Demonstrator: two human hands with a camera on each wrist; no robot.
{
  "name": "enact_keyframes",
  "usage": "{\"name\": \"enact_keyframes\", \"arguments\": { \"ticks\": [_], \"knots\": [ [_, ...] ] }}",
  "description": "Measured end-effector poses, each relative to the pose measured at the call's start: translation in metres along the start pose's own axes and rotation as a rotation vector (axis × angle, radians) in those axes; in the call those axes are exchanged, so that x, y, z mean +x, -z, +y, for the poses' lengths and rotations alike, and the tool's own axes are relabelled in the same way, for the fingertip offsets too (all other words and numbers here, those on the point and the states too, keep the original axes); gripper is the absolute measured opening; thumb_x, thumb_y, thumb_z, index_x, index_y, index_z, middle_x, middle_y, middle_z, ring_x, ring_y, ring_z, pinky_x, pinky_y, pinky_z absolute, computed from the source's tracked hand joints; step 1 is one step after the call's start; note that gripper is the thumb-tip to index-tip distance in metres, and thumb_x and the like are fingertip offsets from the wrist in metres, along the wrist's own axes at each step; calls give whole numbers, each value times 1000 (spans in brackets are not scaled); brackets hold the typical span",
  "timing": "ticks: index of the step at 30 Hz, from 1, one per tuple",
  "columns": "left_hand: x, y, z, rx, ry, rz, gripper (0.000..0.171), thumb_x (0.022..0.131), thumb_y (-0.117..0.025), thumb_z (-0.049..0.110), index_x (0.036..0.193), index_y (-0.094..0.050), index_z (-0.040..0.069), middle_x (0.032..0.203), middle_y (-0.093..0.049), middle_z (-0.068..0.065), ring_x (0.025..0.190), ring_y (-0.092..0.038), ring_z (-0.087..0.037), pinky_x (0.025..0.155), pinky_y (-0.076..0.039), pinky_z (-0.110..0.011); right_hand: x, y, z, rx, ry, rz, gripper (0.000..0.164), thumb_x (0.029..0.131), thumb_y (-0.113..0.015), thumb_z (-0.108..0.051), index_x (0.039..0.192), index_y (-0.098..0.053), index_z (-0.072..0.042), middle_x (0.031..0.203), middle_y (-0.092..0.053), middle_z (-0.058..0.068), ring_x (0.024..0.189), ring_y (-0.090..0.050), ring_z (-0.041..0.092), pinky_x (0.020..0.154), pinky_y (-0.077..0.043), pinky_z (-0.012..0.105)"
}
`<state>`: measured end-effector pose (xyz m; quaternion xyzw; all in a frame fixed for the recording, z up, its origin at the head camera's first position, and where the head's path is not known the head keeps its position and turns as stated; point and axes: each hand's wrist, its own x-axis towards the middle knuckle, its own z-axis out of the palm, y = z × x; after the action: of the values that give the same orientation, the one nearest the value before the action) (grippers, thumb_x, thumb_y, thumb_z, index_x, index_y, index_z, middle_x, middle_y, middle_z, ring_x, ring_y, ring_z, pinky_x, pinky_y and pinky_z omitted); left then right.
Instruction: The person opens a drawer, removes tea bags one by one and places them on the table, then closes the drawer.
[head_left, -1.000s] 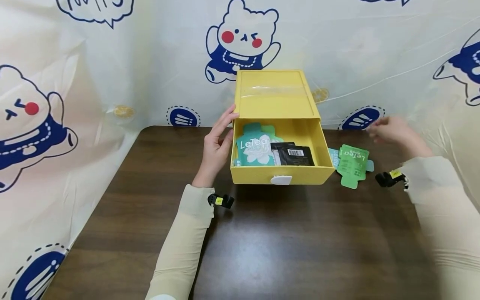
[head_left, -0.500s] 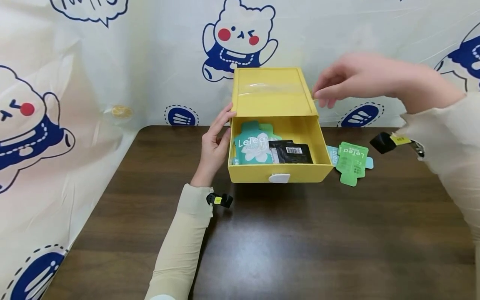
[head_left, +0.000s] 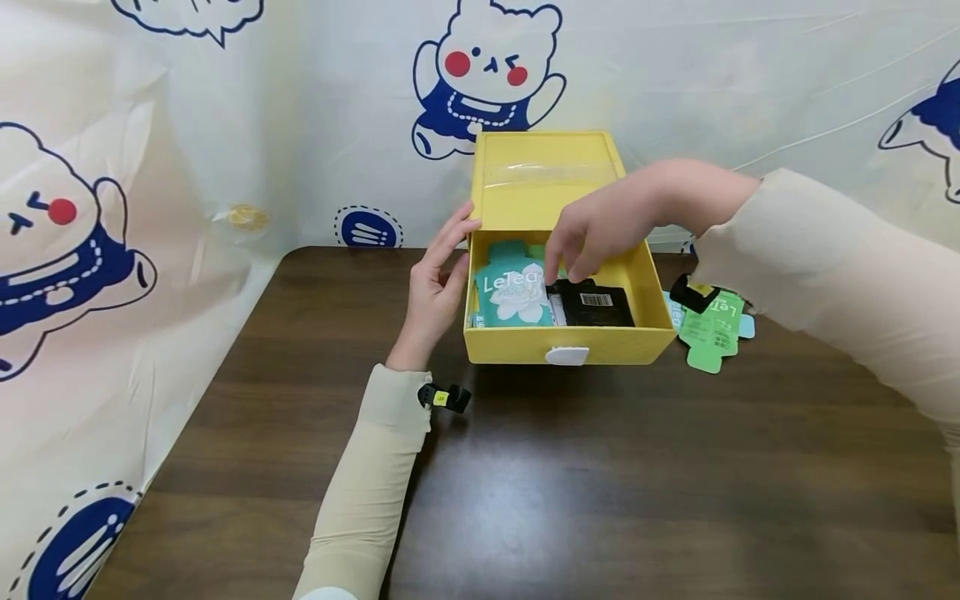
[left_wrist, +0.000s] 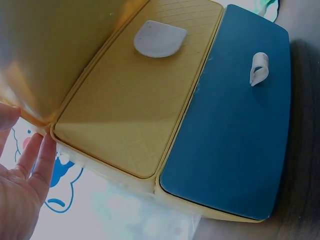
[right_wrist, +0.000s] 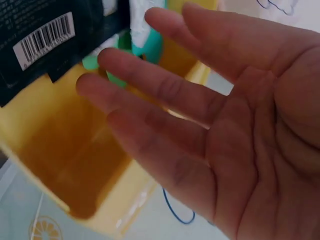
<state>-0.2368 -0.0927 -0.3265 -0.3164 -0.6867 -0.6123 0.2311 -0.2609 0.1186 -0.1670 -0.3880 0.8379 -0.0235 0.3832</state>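
A yellow drawer [head_left: 502, 343] stands pulled out of a small cabinet [head_left: 551, 196]. Inside it lie a teal LeTea packet [head_left: 510, 296] with a white flower and black packets [head_left: 603, 310], one with a barcode. My left hand [head_left: 437, 300] rests against the cabinet's left side, its fingertips at the edge beside the drawer opening. My right hand [head_left: 615, 225] reaches down into the drawer, fingertips right above the black packets. In the right wrist view, the fingers [right_wrist: 145, 80] of that hand are spread and nothing lies between them.
Green and light blue LeTea packets [head_left: 712, 333] lie on the dark wooden table [head_left: 600, 483], right of the cabinet. Below the pulled-out drawer, a yellow drawer front [left_wrist: 120, 115] and a blue one [left_wrist: 230, 120] are closed. A printed sheet [head_left: 360, 100] hangs behind.
My right hand has come from beyond the loose packets at the right, passed over beside the cabinet, and lowered into the drawer. My left hand stays at the cabinet's side.
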Motion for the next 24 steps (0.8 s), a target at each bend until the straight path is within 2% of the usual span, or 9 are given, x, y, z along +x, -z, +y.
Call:
{"name": "enact_keyframes", "arguments": {
  "ticks": [3,8,15,20,24],
  "knots": [
    [0,0,1,2,-3,3,35,90,-45,-11,124,-50,-5,141,-36,-18,128,-31,-21,93,-44,-35,5,-3,-3,-47,-35,-15,34,93,-49,-17,126,-54,-10,109,-56,10,98,-46,25,89,-42,43],
    [-1,1,1,12,4,2,36,89,-45,-11,124,-50,-4,141,-36,-18,128,-31,-20,93,-44,-34,10,-7,-5,-59,-96,-30,37,93,-50,-19,128,-51,-8,111,-56,10,98,-47,25,91,-42,44],
    [-2,0,1,14,5,0,36,89,-45,-11,125,-50,-4,141,-36,-18,128,-31,-20,91,-46,-39,16,-11,7,-64,-35,-52,33,92,-49,-11,124,-52,-4,103,-57,9,90,-50,22,87,-44,43],
    [-1,0,1,9,-2,7,36,89,-45,-12,124,-50,-5,141,-37,-19,128,-31,-21,91,-46,-37,18,-12,13,-82,-23,-21,23,90,-48,-5,112,-55,-5,93,-56,9,85,-49,23,81,-44,39],
    [-1,0,1,4,-5,7,36,89,-45,-12,124,-49,-5,141,-36,-19,128,-31,-22,92,-45,-37,20,-14,15,-78,0,-9,14,90,-47,1,100,-54,-5,79,-48,6,75,-46,21,70,-41,33]
  ]
}}
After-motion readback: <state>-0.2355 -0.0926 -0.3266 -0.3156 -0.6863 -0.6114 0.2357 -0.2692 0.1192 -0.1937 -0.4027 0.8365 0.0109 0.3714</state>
